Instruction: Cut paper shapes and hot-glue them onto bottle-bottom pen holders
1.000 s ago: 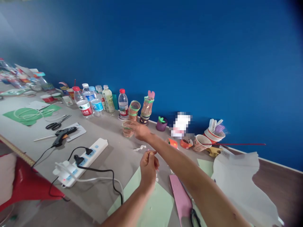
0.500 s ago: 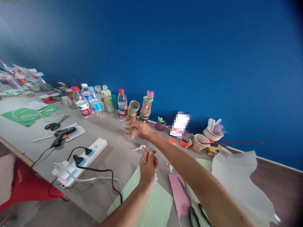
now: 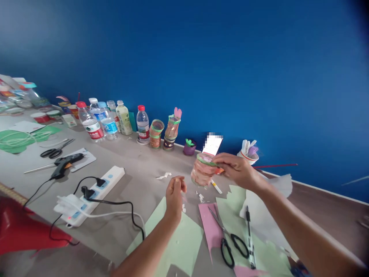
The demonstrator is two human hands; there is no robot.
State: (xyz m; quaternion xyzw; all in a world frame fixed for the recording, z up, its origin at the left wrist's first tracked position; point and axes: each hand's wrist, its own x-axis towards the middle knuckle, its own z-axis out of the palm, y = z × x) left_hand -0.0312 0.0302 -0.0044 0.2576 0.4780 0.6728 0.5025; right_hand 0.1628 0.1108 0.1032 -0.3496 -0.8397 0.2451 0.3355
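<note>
My right hand (image 3: 236,169) grips the green-taped rim of a clear plastic cup (image 3: 202,170) with pink decoration, held in the air above the table. My left hand (image 3: 174,194) hovers just left of the cup, its fingers pinched on something small I cannot make out. Below my hands lie light green paper sheets (image 3: 178,238), a pink paper strip (image 3: 211,227), black-handled scissors (image 3: 227,242) and a black pen (image 3: 249,238). Small white paper scraps (image 3: 164,176) are scattered on the grey table (image 3: 138,165).
A white power strip (image 3: 89,190) with black and white cords lies at the left, beyond it a black glue gun (image 3: 65,163) and scissors (image 3: 53,151). Water bottles (image 3: 99,123), decorated cups (image 3: 161,132) and paper cups (image 3: 248,154) line the blue wall. A white sheet (image 3: 276,192) lies to the right.
My right hand lifted the clear cup from the table near the wall and brought it back toward me, next to my left hand. The view shifted slightly right.
</note>
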